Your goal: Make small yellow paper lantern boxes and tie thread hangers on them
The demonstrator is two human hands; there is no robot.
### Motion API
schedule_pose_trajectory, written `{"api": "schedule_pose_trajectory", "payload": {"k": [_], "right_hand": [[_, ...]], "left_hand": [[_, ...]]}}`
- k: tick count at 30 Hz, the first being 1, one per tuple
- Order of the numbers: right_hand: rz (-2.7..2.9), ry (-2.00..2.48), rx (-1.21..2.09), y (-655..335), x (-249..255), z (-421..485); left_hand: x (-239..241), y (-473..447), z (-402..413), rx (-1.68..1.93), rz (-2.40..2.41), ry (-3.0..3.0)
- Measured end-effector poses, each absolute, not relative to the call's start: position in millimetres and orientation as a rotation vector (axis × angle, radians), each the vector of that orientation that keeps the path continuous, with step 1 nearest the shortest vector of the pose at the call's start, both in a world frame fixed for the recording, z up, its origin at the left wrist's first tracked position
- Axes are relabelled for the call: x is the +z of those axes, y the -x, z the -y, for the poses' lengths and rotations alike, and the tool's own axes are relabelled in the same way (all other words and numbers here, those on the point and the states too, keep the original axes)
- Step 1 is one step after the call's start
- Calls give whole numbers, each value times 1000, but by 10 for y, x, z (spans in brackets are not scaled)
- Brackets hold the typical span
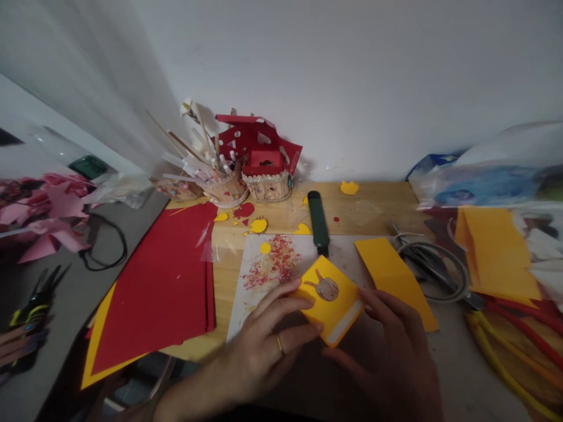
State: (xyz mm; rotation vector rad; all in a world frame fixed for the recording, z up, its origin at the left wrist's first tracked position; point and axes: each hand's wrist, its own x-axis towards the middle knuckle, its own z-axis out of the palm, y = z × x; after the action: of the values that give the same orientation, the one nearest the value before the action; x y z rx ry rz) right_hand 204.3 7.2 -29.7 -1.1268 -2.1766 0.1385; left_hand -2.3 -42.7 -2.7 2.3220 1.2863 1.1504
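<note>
A small folded yellow card with a round brownish animal-shaped sticker on its face is held just above the table at the lower middle. My left hand, with a ring on one finger, pinches the card's left edge and lower corner. My right hand grips its right and bottom edge with thumb and fingers closed on it. Under the card lies a white sheet smeared with red and yellow flecks. A second yellow paper strip lies just right of the card.
Red sheets over a yellow sheet lie to the left. A dark green tool lies behind the card. Scissors and yellow paper sit on the right. Craft holders with sticks and a red paper model stand at the wall.
</note>
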Motion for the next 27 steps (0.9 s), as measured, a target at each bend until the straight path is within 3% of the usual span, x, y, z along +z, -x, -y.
{"api": "schedule_pose_trajectory", "payload": {"k": [18,27], "right_hand": [[2220,1093,100,-2075,-324,-113],[2234,1072,150,-2119,-140,-88]], "left_hand": [[82,19,370,1037,-1355,-2558],[-113,-138,423,1102,-1670,-2314]]}}
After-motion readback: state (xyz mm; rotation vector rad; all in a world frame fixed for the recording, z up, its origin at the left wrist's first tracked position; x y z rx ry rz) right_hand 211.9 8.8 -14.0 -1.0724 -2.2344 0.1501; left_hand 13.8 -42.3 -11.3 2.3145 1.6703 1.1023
